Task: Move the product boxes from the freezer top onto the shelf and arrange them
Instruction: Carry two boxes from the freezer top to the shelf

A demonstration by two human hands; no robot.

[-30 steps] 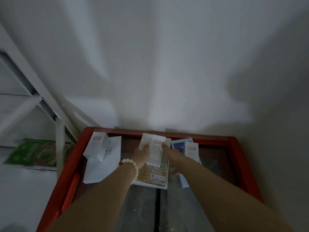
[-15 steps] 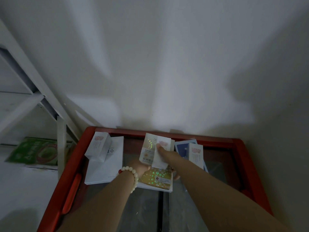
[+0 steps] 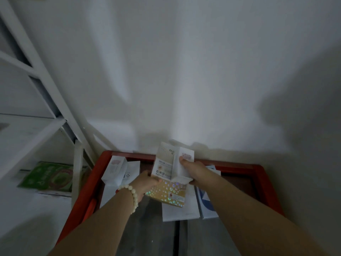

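Currently both hands hold boxes above the freezer top, near its back edge. Left hand grips the gold box from below; right hand pins the white box upright against it, thumb on its face. I read this as stacking two for one carry to the shelf, off the left edge. Both arms reach forward, wrists low. More boxes lie flat at back-left corner and right.

right hand hides blue box partly.
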